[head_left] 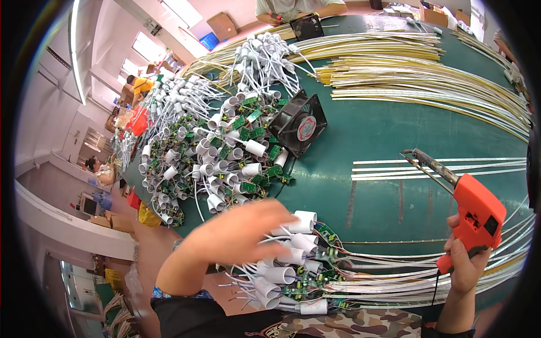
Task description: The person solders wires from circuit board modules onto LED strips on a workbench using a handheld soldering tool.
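Observation:
My right hand grips a red soldering gun, its metal tip pointing up and left above the table. My left hand is over the near edge, fingers apart and nothing visible in them. Just beside its fingertips lies a bunch of white plastic lamp caps with green circuit boards, wired to long white LED strips that run to the right. Several bare strips lie side by side in front of the soldering gun's tip.
A big heap of white caps with circuit boards covers the left of the green table. A black fan stands beside it. Bundles of yellowish strips lie across the far side, where another person's hand shows near a second fan.

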`<state>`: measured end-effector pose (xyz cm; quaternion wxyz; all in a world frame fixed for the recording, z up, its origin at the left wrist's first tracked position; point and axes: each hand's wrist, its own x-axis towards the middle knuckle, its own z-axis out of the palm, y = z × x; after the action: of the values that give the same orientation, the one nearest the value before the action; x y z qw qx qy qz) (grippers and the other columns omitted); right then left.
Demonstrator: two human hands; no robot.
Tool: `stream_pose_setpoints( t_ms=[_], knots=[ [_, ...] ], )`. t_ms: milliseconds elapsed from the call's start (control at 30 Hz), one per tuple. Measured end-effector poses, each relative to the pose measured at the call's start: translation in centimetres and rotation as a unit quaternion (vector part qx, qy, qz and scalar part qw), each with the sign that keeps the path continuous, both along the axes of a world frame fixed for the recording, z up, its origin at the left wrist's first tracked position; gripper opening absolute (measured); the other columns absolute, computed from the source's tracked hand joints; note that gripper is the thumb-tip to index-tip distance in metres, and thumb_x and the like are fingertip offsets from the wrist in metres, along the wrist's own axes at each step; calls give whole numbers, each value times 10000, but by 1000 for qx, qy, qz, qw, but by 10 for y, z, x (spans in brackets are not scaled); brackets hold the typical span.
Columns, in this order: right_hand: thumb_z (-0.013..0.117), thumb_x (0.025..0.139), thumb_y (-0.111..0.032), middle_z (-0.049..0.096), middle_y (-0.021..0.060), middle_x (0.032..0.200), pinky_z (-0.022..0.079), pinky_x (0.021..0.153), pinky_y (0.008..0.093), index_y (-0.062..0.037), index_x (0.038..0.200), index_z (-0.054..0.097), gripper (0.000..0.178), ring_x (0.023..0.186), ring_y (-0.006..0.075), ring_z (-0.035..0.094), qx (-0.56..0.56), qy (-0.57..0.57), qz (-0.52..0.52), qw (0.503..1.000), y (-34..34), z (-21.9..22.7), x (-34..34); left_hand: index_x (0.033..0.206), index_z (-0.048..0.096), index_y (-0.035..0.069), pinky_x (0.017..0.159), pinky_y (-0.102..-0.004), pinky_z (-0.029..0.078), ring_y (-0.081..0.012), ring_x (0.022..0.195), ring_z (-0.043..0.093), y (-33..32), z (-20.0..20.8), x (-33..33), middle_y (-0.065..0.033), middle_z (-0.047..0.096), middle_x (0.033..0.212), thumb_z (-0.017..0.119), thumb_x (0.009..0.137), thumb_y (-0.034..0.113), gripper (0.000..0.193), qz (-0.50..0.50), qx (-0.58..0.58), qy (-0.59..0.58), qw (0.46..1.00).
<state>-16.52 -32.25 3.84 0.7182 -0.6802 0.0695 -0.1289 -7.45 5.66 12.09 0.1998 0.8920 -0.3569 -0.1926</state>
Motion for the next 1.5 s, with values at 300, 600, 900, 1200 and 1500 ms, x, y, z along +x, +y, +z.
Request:
stream_pose_setpoints(
  t_ms=[300,600,900,1200,1500],
  knots=[
    [632,783,-18,633,148,1138,508,667,239,29,1375,424,629,825,124,612,24,36,0,999,1,-6,2,940,610,45,686,-433,483,-318,801,593,22,-72,40,-108,569,848,778,725,190,309,192,185,-347,899],
    [597,766,41,637,144,1138,499,854,311,34,1361,434,616,1002,178,616,21,38,19,999,0,-6,1,817,629,73,650,-418,474,-298,761,609,34,-98,51,-95,585,791,745,764,202,182,213,184,-397,873],
    [590,760,36,649,126,1116,494,861,313,36,1310,486,559,1004,176,614,11,41,23,999,1,-4,4,948,656,17,681,-383,496,-292,768,626,21,8,32,-129,637,885,700,816,37,140,264,-33,-564,782],
    [598,772,25,651,138,1104,510,688,259,25,1318,484,558,801,113,603,36,16,28,999,7,-3,8,977,672,11,743,-286,500,-174,792,640,24,-13,64,-84,655,926,654,869,21,110,289,-188,-273,898],
    [618,891,-146,664,192,1119,537,631,287,30,1258,513,421,747,166,661,111,-66,50,990,2,-10,11,1071,593,-37,870,-359,541,-210,934,665,7,-15,61,-135,659,996,545,974,39,132,133,-518,29,845]
  ],
)
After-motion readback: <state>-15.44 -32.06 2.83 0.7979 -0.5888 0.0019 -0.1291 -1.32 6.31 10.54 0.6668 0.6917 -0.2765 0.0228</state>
